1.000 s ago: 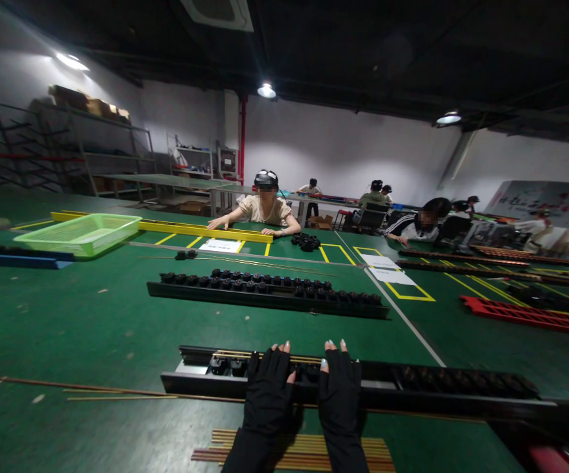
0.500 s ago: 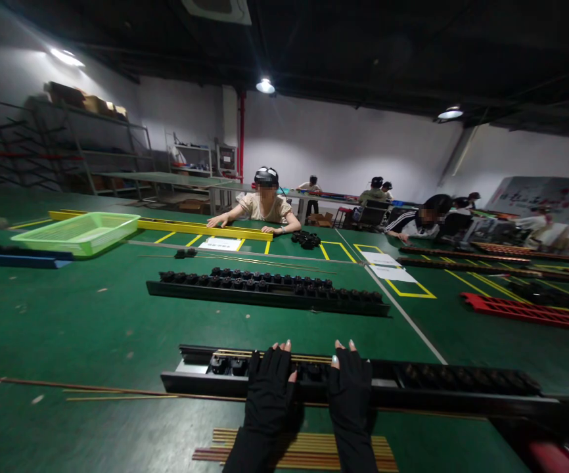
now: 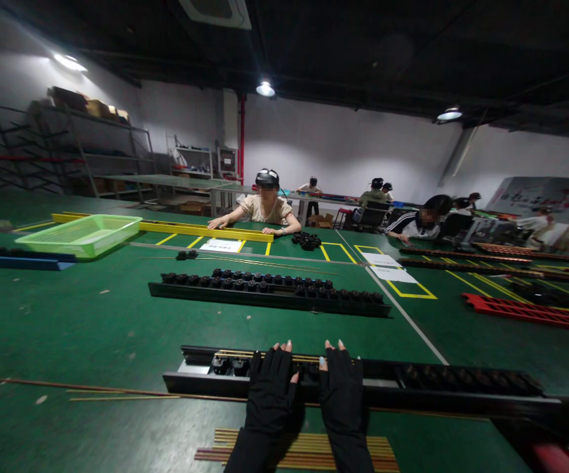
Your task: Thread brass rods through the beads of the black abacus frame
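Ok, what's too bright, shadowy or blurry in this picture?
Head view, top: lamps glare white under a dark ceiling; head view, bottom: shadow darkens the table beside the left hand; head view, lower right: a red thing looks dim and blurred.

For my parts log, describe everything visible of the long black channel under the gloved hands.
The long black open-topped channel, metal or plastic by its look, lies crosswise on the green tabletop. Low walls flank a floor showing silvery in patches. Chunky black parts sit inside, grouped left and right; thin gold rods run along the left group. The black-gloved left hand and black-gloved right hand lie over it, apparently touching, left of its middle.
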A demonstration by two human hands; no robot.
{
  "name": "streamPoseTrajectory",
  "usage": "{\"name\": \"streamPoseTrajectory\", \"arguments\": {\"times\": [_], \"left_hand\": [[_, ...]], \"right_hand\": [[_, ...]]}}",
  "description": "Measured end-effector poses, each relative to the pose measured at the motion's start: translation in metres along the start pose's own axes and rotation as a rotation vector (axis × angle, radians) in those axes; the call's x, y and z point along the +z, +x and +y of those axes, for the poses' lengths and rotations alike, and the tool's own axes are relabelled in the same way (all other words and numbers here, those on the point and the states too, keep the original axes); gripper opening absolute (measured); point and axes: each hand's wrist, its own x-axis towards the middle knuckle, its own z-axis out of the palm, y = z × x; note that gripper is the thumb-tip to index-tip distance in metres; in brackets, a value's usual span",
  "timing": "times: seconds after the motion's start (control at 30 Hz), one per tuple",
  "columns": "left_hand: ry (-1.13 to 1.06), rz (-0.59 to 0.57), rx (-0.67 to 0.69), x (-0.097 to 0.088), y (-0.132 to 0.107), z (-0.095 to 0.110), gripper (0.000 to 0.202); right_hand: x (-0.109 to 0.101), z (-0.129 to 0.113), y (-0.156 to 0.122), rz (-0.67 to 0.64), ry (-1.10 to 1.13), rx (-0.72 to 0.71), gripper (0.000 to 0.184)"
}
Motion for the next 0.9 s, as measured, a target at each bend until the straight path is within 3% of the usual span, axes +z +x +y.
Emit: {"name": "streamPoseTrajectory", "arguments": {"times": [0.43,0.63,0.9], "left_hand": [[-0.019,0.034,-0.002,0.002,-0.001,0.001,0.047],[-0.046,0.022,-0.022,0.000,0.000,0.003,0.047],[-0.018,0.009,-0.011,0.001,-0.001,0.003,0.047]], "right_hand": [[-0.004,-0.008,0.005,0.040,-0.035,0.025,0.048],[0.004,-0.023,0.002,-0.001,0.008,-0.039,0.046],[0.006,-0.022,-0.003,-0.058,0.075,-0.010,0.045]]}}
